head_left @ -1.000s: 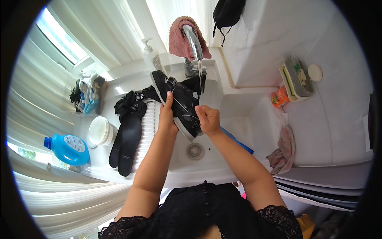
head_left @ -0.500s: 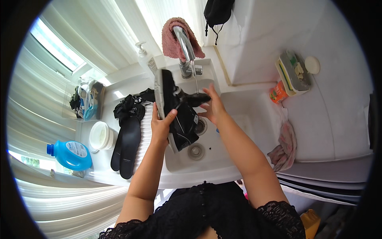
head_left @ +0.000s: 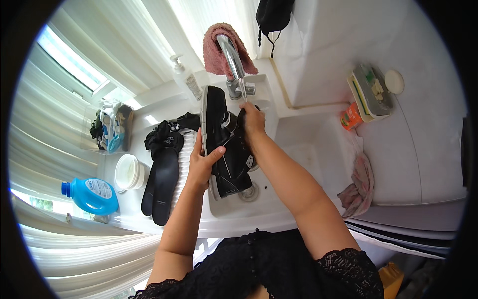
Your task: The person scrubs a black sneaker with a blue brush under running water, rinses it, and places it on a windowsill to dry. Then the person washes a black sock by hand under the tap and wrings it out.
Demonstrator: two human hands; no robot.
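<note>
I've got the black shoe (head_left: 226, 154) above the sink (head_left: 306, 154), just below the faucet (head_left: 229, 52), its pale sole edge turned to the left! The left hand (head_left: 201, 163) has it firmly, thumb pressed across the black upper, fingers round by the sole. And the right hand (head_left: 254, 122) is closed too, curled on a black flap at the shoe's opening, though from up here I can't make out all its fingertips. A thin stream of water drops from the spout right at that right hand! Over the faucet hangs a pink cloth (head_left: 213, 54), and the pump bottle (head_left: 186, 80) stands to its left. Under the shoe's lower end I catch part of the drain (head_left: 250, 193). Out left, two black insoles (head_left: 165, 182) lie overlapping beside the ridged board (head_left: 184, 157), with a crumpled black bundle (head_left: 162, 138) touching their upper ends. Next to them sits the white tub (head_left: 128, 171), then the blue jug (head_left: 101, 197). Far right, a stained cloth (head_left: 359, 187) drapes over the sink's edge.
</note>
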